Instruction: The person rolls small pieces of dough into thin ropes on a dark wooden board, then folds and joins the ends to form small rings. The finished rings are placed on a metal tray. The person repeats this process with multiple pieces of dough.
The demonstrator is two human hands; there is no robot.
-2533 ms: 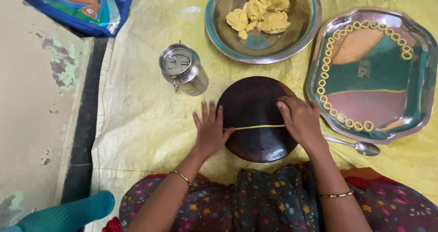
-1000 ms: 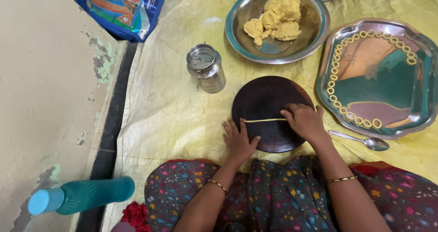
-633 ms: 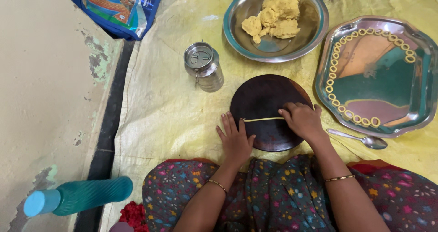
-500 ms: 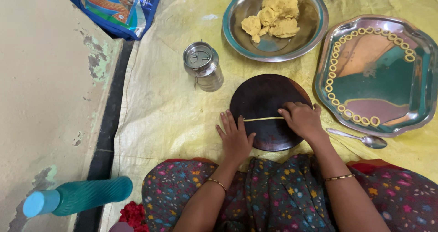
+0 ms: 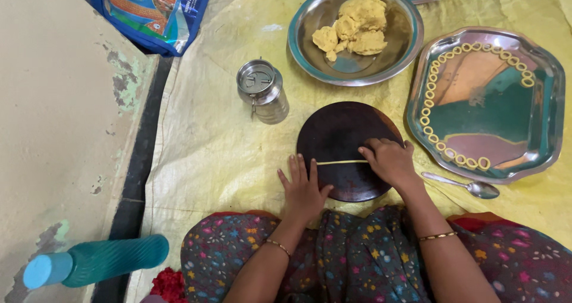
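Round steel bowl (image 5: 310, 47) is holding lumps of yellow dough (image 5: 354, 26); scalloped steel tray (image 5: 536, 130) is carrying a line of small dough rings (image 5: 444, 148). Lidded steel canister (image 5: 263, 91) is standing nearby. All sitting on a yellow plastic sheet (image 5: 208, 154) over the floor. Left hand (image 5: 302, 187) and right hand (image 5: 388, 160) are lying flat, fingers loose, pressing a thin dough rope (image 5: 341, 162) on the dark round wooden board (image 5: 339, 130). Since earlier, the left hand is sitting lower, at the board's edge.
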